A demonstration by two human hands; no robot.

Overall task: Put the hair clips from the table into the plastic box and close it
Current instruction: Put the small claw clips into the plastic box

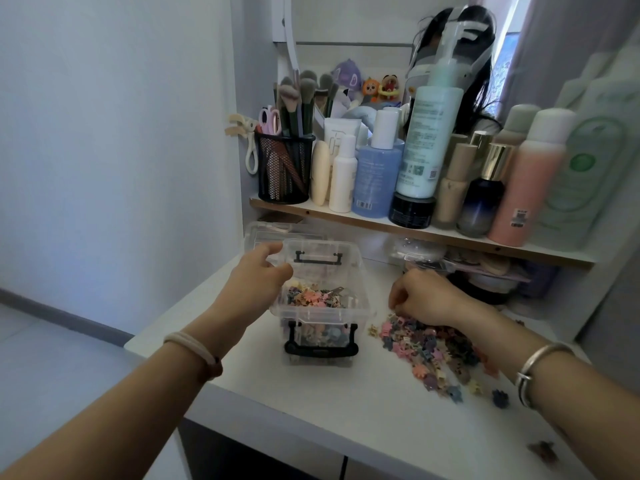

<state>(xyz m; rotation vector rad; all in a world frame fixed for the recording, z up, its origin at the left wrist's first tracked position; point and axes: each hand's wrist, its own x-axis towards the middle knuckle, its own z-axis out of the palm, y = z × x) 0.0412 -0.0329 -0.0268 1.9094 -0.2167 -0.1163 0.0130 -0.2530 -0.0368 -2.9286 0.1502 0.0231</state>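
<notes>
— Left side?
— My left grip (258,277) curls over the box's (349,258) left rim, holding it. The box stands open on the counter (311,393), clips (311,296) inside.
— And right?
— My right grip (426,296) rests, fingers curled, on the pile (433,344) beside the box. I can't tell if it holds one.

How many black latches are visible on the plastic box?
2. The far latch sits high on the box's back wall; the near latch hangs on its front wall, nearest the camera. The clear walls seem to hide no others.
</notes>
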